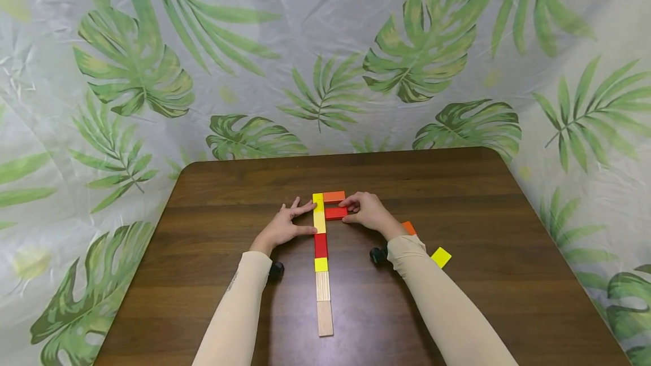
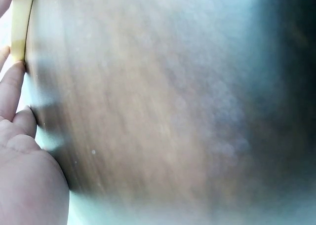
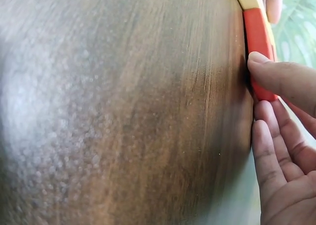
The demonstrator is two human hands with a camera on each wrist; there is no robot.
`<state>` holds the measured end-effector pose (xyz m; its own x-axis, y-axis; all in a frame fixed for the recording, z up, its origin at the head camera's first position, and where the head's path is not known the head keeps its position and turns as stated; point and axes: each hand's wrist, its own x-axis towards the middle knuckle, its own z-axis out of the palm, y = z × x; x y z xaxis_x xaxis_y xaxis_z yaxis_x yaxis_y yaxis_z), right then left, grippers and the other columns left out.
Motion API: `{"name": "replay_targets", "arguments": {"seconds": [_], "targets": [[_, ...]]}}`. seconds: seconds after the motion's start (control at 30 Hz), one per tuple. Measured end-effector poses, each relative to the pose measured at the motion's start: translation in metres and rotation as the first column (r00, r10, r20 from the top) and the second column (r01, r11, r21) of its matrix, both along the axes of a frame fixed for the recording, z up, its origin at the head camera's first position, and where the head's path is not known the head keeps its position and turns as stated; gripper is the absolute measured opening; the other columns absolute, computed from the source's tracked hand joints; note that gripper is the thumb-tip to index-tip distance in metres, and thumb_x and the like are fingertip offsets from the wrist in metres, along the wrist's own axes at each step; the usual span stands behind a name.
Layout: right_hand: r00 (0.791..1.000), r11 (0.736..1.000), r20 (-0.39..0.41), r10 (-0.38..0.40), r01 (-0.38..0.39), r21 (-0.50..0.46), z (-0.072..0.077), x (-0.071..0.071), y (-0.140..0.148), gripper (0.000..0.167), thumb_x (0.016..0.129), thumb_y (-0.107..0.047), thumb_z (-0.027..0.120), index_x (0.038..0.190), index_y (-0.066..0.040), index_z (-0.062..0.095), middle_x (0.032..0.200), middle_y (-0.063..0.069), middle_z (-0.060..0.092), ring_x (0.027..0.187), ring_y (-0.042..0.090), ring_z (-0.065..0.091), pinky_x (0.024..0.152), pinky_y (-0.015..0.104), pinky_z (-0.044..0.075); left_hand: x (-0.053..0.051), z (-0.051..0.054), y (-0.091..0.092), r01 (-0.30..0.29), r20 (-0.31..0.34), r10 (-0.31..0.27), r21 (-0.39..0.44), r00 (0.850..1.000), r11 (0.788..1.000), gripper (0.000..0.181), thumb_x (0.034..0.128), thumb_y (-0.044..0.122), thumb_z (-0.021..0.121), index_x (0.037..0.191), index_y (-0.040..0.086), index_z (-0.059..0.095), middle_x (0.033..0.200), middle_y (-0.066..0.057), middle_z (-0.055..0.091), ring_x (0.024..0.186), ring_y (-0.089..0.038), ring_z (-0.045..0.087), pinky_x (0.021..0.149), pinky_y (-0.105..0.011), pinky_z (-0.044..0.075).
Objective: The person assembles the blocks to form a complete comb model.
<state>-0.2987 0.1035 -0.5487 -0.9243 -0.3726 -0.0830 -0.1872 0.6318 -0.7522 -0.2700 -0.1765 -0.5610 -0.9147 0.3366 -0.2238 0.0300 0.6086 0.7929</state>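
In the head view, a column of flat blocks runs down the table, topped by yellow blocks [image 1: 319, 221]. An orange block [image 1: 334, 197] extends to the right from its top end. Just below that, parallel to it, lies a red block [image 1: 335, 214] with its left end at the column. My right hand [image 1: 371, 212] pinches this red block between thumb [image 3: 269, 72] and fingers at its right end. On the column's left side, my left hand [image 1: 282, 228] touches the yellow blocks with outstretched fingers and thumb. The left wrist view catches only part of this hand.
Lower in the column come another red block [image 1: 321, 245], a small yellow block [image 1: 321, 265] and two plain wooden blocks [image 1: 325, 318]. Near the right forearm lie a loose orange block [image 1: 409, 228], partly covered, and a yellow block [image 1: 441, 257]. Leaf-patterned cloth hangs behind the table.
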Motion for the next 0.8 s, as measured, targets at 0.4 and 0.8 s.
{"name": "replay_targets", "arguments": {"seconds": [0.4, 0.8], "targets": [[1.0, 1.0, -0.003, 0.013, -0.013, 0.009, 0.0, 0.0004, -0.0012, 0.034, 0.089, -0.012, 0.089, 0.121, -0.006, 0.081, 0.113, 0.012, 0.073, 0.101, 0.023, 0.067, 0.096, 0.041, 0.06, 0.0007, 0.0009, -0.0006, 0.003, -0.007, -0.003, 0.002, 1.0, 1.0, 0.073, 0.0914, 0.039, 0.086, 0.158, 0.035, 0.056, 0.174, 0.001, 0.037, 0.17, -0.04, -0.002, 0.132, -0.074, 0.002], [1.0, 1.0, 0.017, 0.019, -0.02, 0.007, 0.003, 0.0002, 0.0051, 0.04, 0.089, -0.014, 0.089, 0.125, -0.002, 0.078, 0.117, 0.015, 0.075, 0.104, 0.024, 0.069, 0.1, 0.041, 0.061, 0.0013, 0.0008, 0.0004, -0.004, -0.01, 0.004, -0.003, 1.0, 1.0, 0.073, 0.091, 0.04, 0.086, 0.157, 0.037, 0.056, 0.174, 0.001, 0.037, 0.169, -0.041, -0.002, 0.132, -0.074, 0.003]]}}
